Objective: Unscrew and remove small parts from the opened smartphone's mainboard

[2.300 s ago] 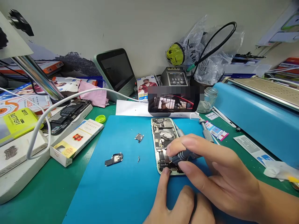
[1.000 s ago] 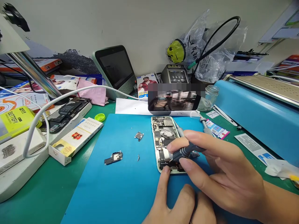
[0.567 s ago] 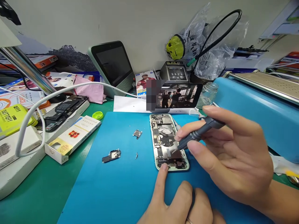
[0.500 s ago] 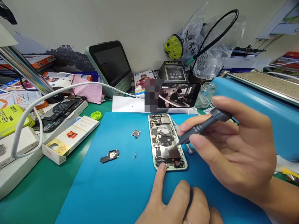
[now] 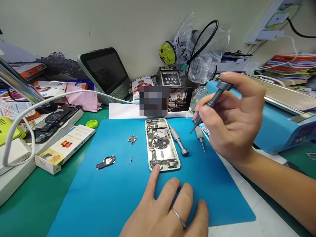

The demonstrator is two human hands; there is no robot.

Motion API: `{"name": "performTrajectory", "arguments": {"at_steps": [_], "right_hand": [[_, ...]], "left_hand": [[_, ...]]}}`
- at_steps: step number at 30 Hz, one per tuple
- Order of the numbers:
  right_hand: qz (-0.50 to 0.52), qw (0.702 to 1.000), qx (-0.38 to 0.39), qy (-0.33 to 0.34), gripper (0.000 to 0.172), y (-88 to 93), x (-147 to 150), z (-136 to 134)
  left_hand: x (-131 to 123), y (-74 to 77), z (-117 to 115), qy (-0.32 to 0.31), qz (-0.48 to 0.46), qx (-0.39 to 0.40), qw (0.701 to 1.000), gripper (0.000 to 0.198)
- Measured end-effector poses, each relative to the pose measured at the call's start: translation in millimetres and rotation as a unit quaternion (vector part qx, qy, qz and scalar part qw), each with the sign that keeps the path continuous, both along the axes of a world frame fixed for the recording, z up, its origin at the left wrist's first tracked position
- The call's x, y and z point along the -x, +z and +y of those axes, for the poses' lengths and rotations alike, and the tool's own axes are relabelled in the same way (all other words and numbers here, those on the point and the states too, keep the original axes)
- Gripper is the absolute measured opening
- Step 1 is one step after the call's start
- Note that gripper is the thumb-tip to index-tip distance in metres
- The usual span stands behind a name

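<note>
An opened phone (image 5: 161,144) with its insides exposed lies on the blue mat (image 5: 118,197). My left hand (image 5: 168,210) rests flat on the mat, fingers stretched out, index fingertip touching the phone's near edge. My right hand (image 5: 232,115) is raised to the right of the phone, closed on a grey screwdriver (image 5: 211,102) whose tip points down and left, clear of the phone. Two more screwdrivers (image 5: 178,142) (image 5: 199,135) lie on the mat just right of the phone.
Small removed parts (image 5: 106,161) (image 5: 132,139) and a tiny screw (image 5: 130,160) lie left of the phone. A propped phone (image 5: 180,99), a glass jar (image 5: 198,95), a tablet (image 5: 105,74), a soldering station (image 5: 170,77) and a blue machine (image 5: 283,115) ring the mat. A cigarette box (image 5: 65,148) sits left.
My right hand lifted the screwdriver off the phone's lower part and drew it up and to the right. The left index finger stayed on the phone's near edge, and its other fingers spread out.
</note>
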State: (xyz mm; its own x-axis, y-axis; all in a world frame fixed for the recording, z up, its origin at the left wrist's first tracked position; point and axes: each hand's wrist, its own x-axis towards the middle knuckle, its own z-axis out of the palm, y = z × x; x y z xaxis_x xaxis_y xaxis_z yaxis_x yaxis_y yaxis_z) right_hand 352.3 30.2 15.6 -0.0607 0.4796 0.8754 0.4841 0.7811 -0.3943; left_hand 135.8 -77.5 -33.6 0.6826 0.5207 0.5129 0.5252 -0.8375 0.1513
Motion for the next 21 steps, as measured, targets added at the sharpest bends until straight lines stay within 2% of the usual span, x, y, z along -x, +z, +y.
{"name": "performTrajectory", "arguments": {"at_steps": [4,7,14,21], "right_hand": [[0.008,0.999,0.031,0.002,0.050,-6.8,-1.9,7.9],[-0.002,0.999,0.041,0.009,0.050,-9.5,4.4,2.7],[-0.040,0.996,0.036,0.069,0.077,-12.0,18.7,-23.4],[-0.088,0.994,0.010,0.069,0.088,-3.0,21.0,-26.2]], "left_hand": [[-2.6,-8.6,4.4,-0.022,-0.031,-0.030,0.999,0.030],[-1.9,-10.3,8.1,-0.040,-0.031,-0.051,0.997,0.030],[-4.2,-8.8,8.5,-0.023,-0.040,-0.060,0.997,0.029],[-3.5,-2.2,9.5,-0.026,-0.029,-0.060,0.997,0.037]]}}
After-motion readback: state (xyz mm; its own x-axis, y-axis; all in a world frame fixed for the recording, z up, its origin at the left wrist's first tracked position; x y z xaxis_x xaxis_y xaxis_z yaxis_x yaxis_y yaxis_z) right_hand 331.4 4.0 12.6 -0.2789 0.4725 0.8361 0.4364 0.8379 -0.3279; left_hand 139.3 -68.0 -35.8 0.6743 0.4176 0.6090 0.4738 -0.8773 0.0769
